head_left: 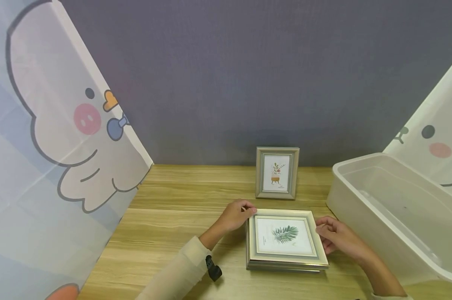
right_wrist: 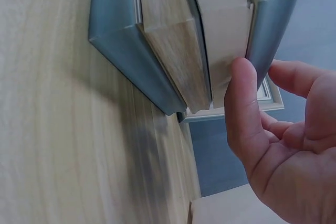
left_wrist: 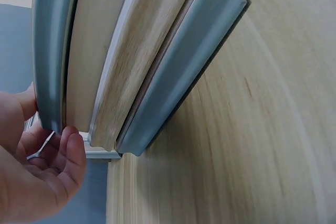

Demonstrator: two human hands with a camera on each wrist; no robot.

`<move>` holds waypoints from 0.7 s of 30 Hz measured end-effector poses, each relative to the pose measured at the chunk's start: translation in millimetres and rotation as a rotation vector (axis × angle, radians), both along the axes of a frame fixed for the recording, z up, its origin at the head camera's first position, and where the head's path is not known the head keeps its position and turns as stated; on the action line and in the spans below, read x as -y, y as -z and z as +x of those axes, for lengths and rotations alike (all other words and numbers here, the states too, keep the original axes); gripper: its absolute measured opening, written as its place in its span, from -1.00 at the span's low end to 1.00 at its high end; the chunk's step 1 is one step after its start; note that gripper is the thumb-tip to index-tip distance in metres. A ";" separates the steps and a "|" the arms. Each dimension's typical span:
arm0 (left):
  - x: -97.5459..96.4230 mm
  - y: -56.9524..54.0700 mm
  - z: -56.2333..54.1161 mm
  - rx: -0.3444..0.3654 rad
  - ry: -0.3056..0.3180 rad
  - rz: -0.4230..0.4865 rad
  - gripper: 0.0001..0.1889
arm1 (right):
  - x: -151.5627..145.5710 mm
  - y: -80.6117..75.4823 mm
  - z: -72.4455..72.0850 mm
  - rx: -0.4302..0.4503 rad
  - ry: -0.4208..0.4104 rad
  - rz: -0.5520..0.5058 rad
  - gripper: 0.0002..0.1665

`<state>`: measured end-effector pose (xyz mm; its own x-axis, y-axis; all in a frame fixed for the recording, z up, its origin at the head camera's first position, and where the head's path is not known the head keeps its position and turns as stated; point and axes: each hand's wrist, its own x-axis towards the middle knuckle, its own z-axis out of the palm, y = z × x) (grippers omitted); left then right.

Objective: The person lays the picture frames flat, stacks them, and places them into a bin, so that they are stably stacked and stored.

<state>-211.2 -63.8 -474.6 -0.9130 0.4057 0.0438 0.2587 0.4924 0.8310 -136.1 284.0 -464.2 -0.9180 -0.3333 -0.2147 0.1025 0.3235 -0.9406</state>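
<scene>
A stack of picture frames lies on the wooden table, and its top frame (head_left: 285, 236) shows a green leaf print. My left hand (head_left: 233, 214) pinches this top frame at its far left corner, thumb on the upper face and fingertips under the rim. On the opposite side, my right hand (head_left: 336, 235) grips the right edge the same way. The lower frames (left_wrist: 142, 56) appear edge-on in the left wrist view, with wood-toned and blue-grey sides. In the right wrist view, the bottom frame (right_wrist: 118, 40) rests on the table.
Behind the stack, a smaller picture frame (head_left: 259, 175) with a potted-plant print stands upright near the grey back wall (head_left: 226, 83). A deep, pale plastic bin (head_left: 376, 225) stands to the right, close to my right hand. Cartoon-printed sheets (head_left: 57, 137) flank the table (head_left: 166, 208).
</scene>
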 end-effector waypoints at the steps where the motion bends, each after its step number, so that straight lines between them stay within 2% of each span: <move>1: 0.0 -0.3 0.0 0.000 0.001 -0.002 -0.77 | -0.1 0.1 -0.2 0.002 0.004 0.006 -0.46; 12: 1.6 -3.5 -1.9 0.018 0.039 -0.035 -0.74 | -0.1 0.8 1.6 -0.010 0.007 0.020 -0.41; 15: 2.3 -5.0 -2.8 0.031 0.052 -0.047 -0.72 | 0.5 0.8 1.0 -0.059 0.028 0.054 -0.43; 19: 3.2 -7.4 -4.7 0.052 0.061 -0.054 -0.70 | 2.0 -2.8 -3.9 -0.184 0.086 0.168 -0.47; 21: 4.1 -8.4 -6.5 0.057 0.057 -0.047 -0.69 | 3.8 -7.0 -7.1 -0.226 0.112 0.189 -0.49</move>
<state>-217.7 -67.9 -466.2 -0.8889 0.4573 -0.0275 0.2404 0.5168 0.8217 -143.2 280.1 -457.2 -0.9782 -0.2015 -0.0496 -0.0577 0.4937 -0.8677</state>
